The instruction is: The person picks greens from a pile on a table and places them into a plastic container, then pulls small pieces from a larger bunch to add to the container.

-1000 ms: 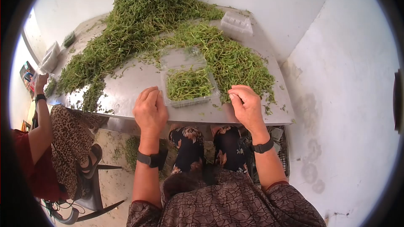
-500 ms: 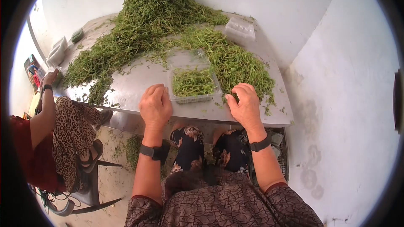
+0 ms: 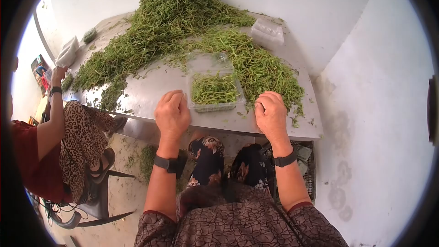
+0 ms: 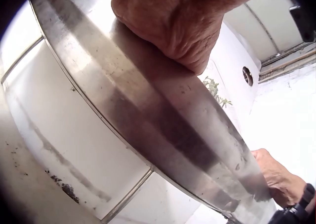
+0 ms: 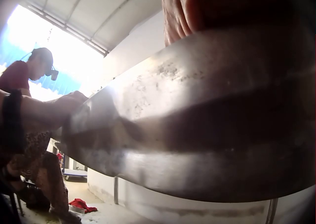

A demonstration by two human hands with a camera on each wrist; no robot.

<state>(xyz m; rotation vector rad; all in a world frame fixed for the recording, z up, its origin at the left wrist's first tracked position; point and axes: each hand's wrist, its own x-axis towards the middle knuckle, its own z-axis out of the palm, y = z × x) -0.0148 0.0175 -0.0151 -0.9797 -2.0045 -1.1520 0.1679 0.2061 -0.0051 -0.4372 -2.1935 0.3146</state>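
Observation:
A clear plastic box (image 3: 215,107) stands on the metal table with its lid (image 3: 206,64) folded back, and cut green stems (image 3: 214,89) fill it. My left hand (image 3: 173,115) rests at the table's front edge, left of the box, its fingers loosely bent and nothing seen in them. To the right of the box, my right hand (image 3: 271,115) rests near the same edge with loosely curled fingers, close to the nearer heap of stems (image 3: 270,75). In the left wrist view the metal table edge (image 4: 163,110) runs below the hand.
A tall mound of greens (image 3: 173,9) covers the table's back. Stacked clear containers (image 3: 267,33) lie at the back right. At the left, another person (image 3: 43,155) sits with one hand by more plastic boxes (image 3: 67,52). A black crate (image 3: 304,164) stands under the table's right end.
The head view has shifted slightly, so the table and box appear further right. My hands stay beside the box; my right thumb moved away from the fingers, then back against them.

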